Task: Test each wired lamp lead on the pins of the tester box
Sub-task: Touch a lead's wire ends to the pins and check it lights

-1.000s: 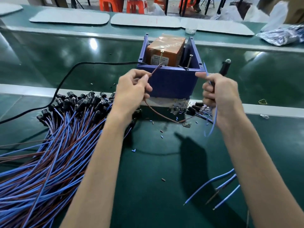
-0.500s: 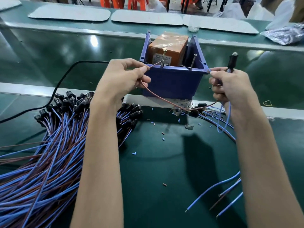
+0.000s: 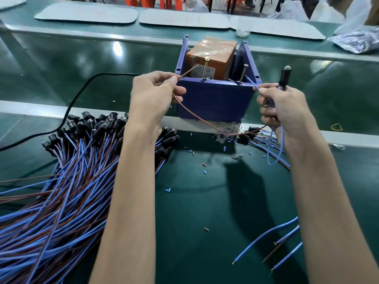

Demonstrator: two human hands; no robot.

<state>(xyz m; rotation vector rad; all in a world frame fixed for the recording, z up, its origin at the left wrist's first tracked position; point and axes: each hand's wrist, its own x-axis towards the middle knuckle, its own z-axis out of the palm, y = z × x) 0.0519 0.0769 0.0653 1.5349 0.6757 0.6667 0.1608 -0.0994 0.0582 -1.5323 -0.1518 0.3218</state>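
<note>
Pinching brown wire (image 3: 188,72) in left hand (image 3: 152,95), blue wire (image 3: 251,82) in right hand (image 3: 285,107), tips near tester box (image 3: 213,99) pins (image 3: 205,68).

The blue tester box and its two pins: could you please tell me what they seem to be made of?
The blue tester box looks like matte moulded plastic: uniform colour, thin walls. The left pin and right pin look like bare metal screws: threaded shafts, flat glinting heads.

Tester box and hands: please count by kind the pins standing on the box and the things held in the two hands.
screw pins: 2
brown wire in left hand: 1
blue wire in right hand: 1
black lamp in right hand: 1
Total: 5
</note>
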